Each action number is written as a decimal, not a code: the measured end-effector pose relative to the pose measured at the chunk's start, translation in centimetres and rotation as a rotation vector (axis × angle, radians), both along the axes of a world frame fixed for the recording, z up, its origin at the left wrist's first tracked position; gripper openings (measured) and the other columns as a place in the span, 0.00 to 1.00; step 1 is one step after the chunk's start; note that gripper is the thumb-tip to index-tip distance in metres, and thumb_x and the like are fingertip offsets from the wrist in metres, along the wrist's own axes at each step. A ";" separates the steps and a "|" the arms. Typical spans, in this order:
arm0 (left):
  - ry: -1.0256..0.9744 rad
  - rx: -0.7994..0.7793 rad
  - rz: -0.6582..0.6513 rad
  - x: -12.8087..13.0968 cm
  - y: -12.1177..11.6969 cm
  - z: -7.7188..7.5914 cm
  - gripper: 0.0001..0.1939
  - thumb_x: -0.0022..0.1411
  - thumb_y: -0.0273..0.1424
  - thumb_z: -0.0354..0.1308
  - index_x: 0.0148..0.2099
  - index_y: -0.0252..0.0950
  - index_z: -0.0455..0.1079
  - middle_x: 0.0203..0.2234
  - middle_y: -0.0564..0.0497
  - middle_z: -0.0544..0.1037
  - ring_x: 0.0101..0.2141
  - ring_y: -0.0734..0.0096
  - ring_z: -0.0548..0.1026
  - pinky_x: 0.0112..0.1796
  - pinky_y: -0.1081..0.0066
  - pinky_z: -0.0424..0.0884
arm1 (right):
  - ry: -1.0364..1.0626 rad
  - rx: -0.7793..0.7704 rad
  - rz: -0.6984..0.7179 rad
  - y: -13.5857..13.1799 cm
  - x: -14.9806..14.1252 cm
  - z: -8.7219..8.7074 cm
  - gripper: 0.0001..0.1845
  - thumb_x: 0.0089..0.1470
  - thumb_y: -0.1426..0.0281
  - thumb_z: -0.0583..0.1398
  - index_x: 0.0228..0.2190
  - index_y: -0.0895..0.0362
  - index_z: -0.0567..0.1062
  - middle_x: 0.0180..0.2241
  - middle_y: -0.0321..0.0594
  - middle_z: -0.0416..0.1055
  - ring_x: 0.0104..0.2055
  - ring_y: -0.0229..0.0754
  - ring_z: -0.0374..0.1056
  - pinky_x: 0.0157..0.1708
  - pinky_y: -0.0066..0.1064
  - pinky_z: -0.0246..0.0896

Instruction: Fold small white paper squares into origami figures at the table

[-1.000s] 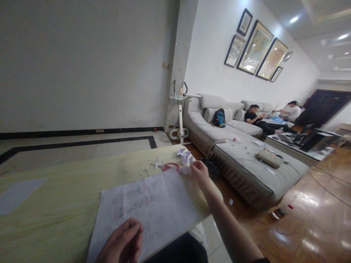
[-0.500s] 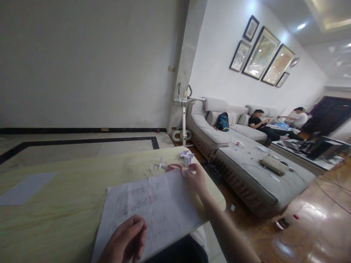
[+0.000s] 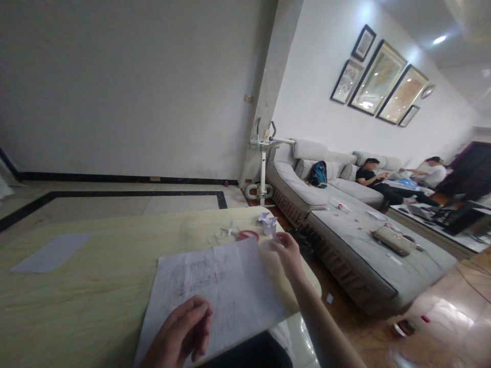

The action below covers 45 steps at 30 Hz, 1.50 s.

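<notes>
A large written-on sheet of paper lies near the front edge of the pale yellow table. My left hand is over its lower part, fingers curled in and thumb against the index finger, with nothing visible in them. My right hand is at the table's right end, thumb and fingers closed on a small white scrap of paper, partly hidden. Just beyond it lies crumpled white paper. Scissors with red handles lie behind the sheet, beside thin clear strips.
A blank white sheet lies on the table's left. Beyond the right end stand a grey sofa with a bag on it and a white exercise machine. Two people sit farther back. A red-capped jar lies on the floor.
The view has swung slightly left, so things sit farther right. My right hand has pulled slightly away from the crumpled paper, with the white scrap showing more. My left hand is nearly still.
</notes>
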<state>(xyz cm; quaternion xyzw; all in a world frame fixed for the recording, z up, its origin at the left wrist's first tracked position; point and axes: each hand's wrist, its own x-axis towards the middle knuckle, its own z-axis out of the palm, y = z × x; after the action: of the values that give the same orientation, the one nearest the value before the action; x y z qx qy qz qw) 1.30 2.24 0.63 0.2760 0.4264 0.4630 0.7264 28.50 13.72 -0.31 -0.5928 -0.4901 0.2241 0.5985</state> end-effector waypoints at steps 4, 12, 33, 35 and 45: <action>-0.083 0.022 -0.010 0.6 0.2 -0.4 0.22 0.48 0.47 0.68 0.39 0.36 0.75 0.28 0.48 0.80 0.25 0.66 0.76 0.22 0.72 0.68 | 0.088 0.014 0.151 -3.2 -2.9 2.3 0.13 0.43 0.65 0.65 0.32 0.56 0.70 0.30 0.36 0.70 0.32 0.44 0.69 0.33 0.35 0.67; -0.231 0.171 0.004 0.8 -0.2 -0.3 0.17 0.59 0.42 0.64 0.47 0.38 0.74 0.44 0.42 0.79 0.43 0.53 0.77 0.36 0.62 0.73 | -0.140 0.249 0.625 -10.4 -11.9 4.1 0.11 0.50 0.81 0.62 0.33 0.53 0.73 0.33 0.36 0.68 0.36 0.40 0.66 0.35 0.30 0.63; -0.374 0.090 -0.079 -1.4 -1.0 0.2 0.19 0.52 0.41 0.69 0.46 0.43 0.75 0.35 0.46 0.81 0.29 0.62 0.77 0.30 0.64 0.72 | 0.110 0.169 0.537 -13.2 -9.3 5.5 0.06 0.52 0.75 0.63 0.29 0.52 0.72 0.30 0.36 0.68 0.34 0.42 0.66 0.34 0.33 0.62; -0.388 0.103 -0.080 -1.4 -1.1 0.2 0.18 0.51 0.40 0.70 0.44 0.44 0.76 0.35 0.48 0.81 0.31 0.61 0.78 0.32 0.63 0.73 | 0.079 0.158 0.545 -13.4 -9.1 5.6 0.06 0.53 0.75 0.62 0.30 0.52 0.71 0.30 0.36 0.68 0.34 0.43 0.66 0.34 0.33 0.62; -0.186 0.276 0.004 -1.2 -0.8 -2.8 0.19 0.54 0.33 0.69 0.49 0.45 0.74 0.37 0.51 0.82 0.32 0.65 0.77 0.36 0.68 0.73 | -0.045 0.105 0.578 -13.6 -9.4 6.9 0.04 0.53 0.74 0.61 0.28 0.53 0.71 0.28 0.38 0.69 0.32 0.43 0.67 0.31 0.34 0.63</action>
<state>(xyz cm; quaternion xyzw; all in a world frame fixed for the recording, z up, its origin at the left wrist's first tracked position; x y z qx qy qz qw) 0.14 1.41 -2.18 0.3283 0.2900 0.5423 0.7169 19.12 0.15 6.60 -0.4015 -0.6628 0.3464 0.5287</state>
